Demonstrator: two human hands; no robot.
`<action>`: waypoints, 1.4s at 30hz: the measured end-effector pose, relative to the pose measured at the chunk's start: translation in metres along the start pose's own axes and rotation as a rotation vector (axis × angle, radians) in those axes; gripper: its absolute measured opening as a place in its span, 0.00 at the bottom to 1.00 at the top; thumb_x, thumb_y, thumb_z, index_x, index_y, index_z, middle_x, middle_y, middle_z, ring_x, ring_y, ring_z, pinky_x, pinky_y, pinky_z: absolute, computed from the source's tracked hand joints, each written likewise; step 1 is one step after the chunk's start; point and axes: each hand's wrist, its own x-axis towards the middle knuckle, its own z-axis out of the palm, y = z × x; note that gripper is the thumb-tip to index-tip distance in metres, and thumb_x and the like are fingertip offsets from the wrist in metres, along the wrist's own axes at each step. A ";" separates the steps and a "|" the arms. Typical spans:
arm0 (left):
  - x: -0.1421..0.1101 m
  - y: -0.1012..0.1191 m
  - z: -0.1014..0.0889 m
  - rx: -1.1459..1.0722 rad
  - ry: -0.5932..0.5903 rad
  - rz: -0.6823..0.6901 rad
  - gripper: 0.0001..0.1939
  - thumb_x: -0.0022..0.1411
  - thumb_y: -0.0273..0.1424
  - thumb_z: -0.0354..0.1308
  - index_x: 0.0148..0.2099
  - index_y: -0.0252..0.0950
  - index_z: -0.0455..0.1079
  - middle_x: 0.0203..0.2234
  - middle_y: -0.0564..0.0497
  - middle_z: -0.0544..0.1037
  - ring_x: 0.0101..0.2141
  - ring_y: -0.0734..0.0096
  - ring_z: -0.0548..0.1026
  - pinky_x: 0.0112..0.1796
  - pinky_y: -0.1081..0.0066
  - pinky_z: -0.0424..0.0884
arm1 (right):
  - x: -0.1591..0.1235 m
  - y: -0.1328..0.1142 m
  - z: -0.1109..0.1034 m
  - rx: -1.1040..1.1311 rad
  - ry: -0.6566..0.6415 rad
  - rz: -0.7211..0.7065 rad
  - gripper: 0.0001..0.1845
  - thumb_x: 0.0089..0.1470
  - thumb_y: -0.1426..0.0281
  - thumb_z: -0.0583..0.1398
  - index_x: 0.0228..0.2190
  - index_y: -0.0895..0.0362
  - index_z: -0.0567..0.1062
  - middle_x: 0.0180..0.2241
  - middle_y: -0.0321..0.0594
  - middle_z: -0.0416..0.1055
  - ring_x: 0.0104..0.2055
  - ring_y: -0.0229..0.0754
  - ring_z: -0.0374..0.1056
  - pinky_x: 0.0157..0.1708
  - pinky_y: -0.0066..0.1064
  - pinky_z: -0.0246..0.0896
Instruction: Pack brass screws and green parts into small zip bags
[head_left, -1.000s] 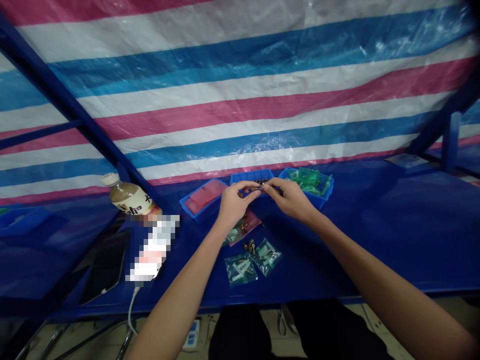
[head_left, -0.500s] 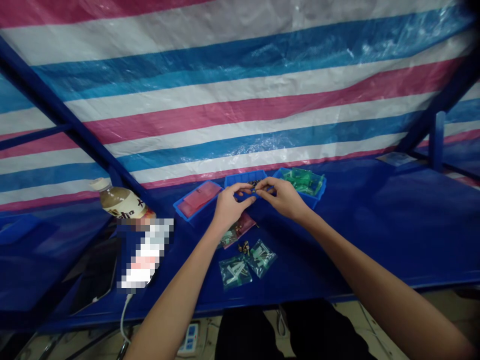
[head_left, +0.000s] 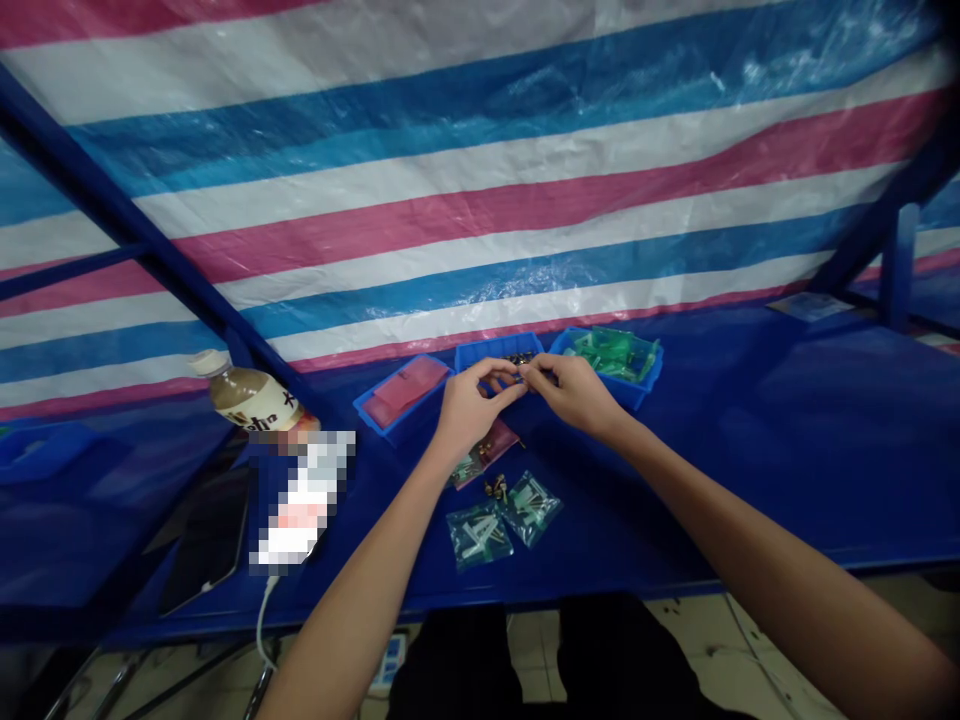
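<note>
head view: your left hand (head_left: 466,408) and right hand (head_left: 579,395) meet at the fingertips, fingers curled, thumbs drawn close to the forefingers. whether either grips a small piece cannot be told; the tips hide it. taking your hands as centre, the middle blue bin (head_left: 487,352), with small metal parts (head_left: 517,357) inside, lies just beyond at twelve o'clock. green bags (head_left: 615,353) fill a bin at two; pink bags (head_left: 407,388) another at nine. at six, brass-coloured pieces (head_left: 496,487) lie loose on the blue table (head_left: 750,450), near two filled clear sachets (head_left: 480,537).
</note>
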 end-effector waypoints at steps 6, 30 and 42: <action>0.002 -0.006 -0.009 0.255 0.069 0.112 0.09 0.62 0.36 0.60 0.42 0.39 0.75 0.35 0.50 0.79 0.36 0.66 0.73 0.40 0.67 0.68 | -0.001 0.001 0.001 0.078 -0.033 0.007 0.19 0.64 0.62 0.51 0.27 0.58 0.73 0.25 0.38 0.73 0.26 0.38 0.66 0.29 0.29 0.55; 0.001 -0.014 -0.016 0.693 0.234 0.250 0.13 0.68 0.34 0.50 0.48 0.38 0.74 0.42 0.45 0.75 0.46 0.57 0.66 0.51 0.57 0.63 | -0.010 0.000 0.001 -0.308 -0.582 -0.002 0.08 0.52 0.70 0.62 0.23 0.55 0.72 0.25 0.39 0.73 0.27 0.39 0.67 0.26 0.29 0.51; 0.004 -0.011 -0.025 0.732 0.200 0.296 0.14 0.68 0.33 0.48 0.46 0.38 0.75 0.38 0.45 0.77 0.44 0.55 0.67 0.48 0.57 0.64 | -0.008 0.009 0.009 -0.457 -0.454 -0.046 0.03 0.57 0.71 0.57 0.35 0.56 0.71 0.38 0.45 0.75 0.39 0.47 0.72 0.33 0.32 0.56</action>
